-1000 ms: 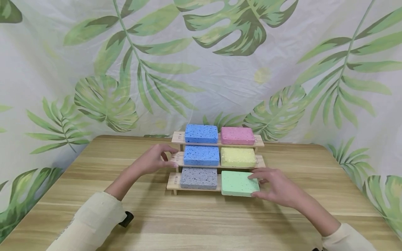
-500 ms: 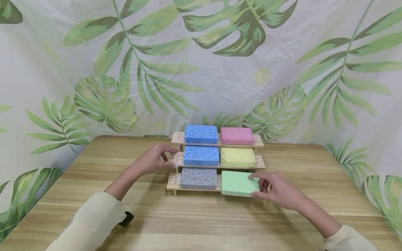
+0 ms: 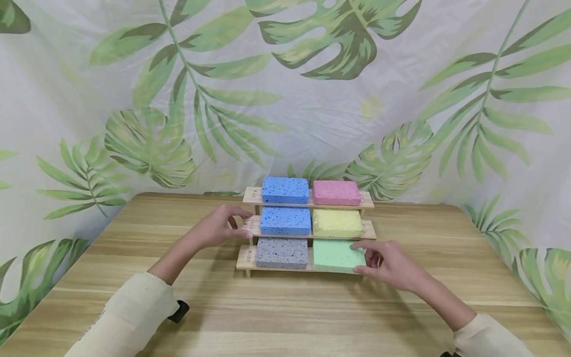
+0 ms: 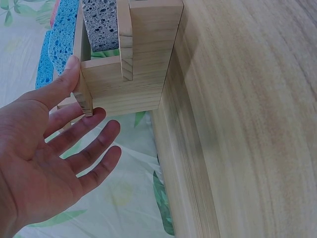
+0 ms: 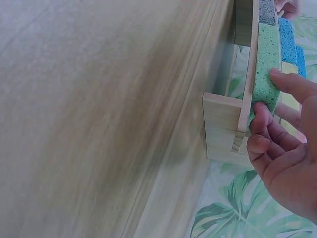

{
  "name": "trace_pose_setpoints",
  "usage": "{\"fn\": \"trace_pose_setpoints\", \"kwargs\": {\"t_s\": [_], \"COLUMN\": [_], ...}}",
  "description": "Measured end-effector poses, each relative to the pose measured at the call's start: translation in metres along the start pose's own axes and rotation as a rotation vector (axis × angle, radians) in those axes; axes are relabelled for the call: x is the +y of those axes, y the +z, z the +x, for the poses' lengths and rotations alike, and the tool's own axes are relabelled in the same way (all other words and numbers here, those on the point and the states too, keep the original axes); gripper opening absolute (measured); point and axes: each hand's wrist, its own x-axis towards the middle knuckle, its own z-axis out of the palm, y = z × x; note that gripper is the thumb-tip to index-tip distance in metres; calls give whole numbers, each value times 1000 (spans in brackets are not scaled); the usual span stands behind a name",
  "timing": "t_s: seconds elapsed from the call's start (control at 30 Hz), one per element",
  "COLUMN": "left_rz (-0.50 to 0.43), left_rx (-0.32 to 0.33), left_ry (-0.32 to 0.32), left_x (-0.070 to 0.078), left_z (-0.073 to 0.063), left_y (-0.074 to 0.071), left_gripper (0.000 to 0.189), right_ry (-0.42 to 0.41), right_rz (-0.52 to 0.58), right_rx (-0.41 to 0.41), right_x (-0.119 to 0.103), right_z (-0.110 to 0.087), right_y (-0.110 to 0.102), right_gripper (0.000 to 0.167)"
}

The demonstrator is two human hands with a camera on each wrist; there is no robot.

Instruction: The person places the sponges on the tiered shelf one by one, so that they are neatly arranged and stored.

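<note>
A three-tier wooden rack (image 3: 250,257) carries sponges two to a tier. My right hand (image 3: 387,265) pinches the right end of a light green sponge (image 3: 335,256), which lies at the right of the lowest tier. In the right wrist view the thumb is on one face of the green sponge (image 5: 267,59), with fingers curled at its end. My left hand (image 3: 220,228) holds the left end of the middle tier. Thumb above and fingers below that board's end (image 4: 83,94) show in the left wrist view. Beside the green sponge sits a grey sponge (image 3: 281,254).
Two blue sponges (image 3: 285,221) fill the left of the upper tiers, with a yellow sponge (image 3: 337,224) and a pink sponge (image 3: 336,193) at right. The rack stands toward the back of a wood-grain table (image 3: 285,317). Behind hangs a leaf-print cloth (image 3: 312,124).
The green sponge has moved back, away from the camera, from overhanging the lowest tier's front edge to level with the grey one. My right hand moved with it; the left stays put.
</note>
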Motion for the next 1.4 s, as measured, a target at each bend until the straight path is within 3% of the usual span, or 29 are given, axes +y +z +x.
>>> {"fn": "trace_pose_setpoints", "kwargs": {"t_s": [0.9, 1.1, 1.27, 1.4], "left_rz": [21, 51, 8, 37], "left_rx": [-8, 13, 37, 96], "left_ry": [-18, 58, 90, 44], "left_x": [-3, -5, -10, -13], "left_z": [0, -4, -18, -34], "left_y": [0, 2, 3, 2], "left_gripper": [53, 57, 64, 53], "right_ry": [9, -8, 66, 178], "right_rz": [23, 69, 23, -99], "right_rx": [0, 61, 141, 160], "right_x": [9, 5, 7, 17], "right_z": [4, -6, -22, -37], "right_y": [2, -3, -15, -30], "right_gripper": [39, 42, 30, 21]}}
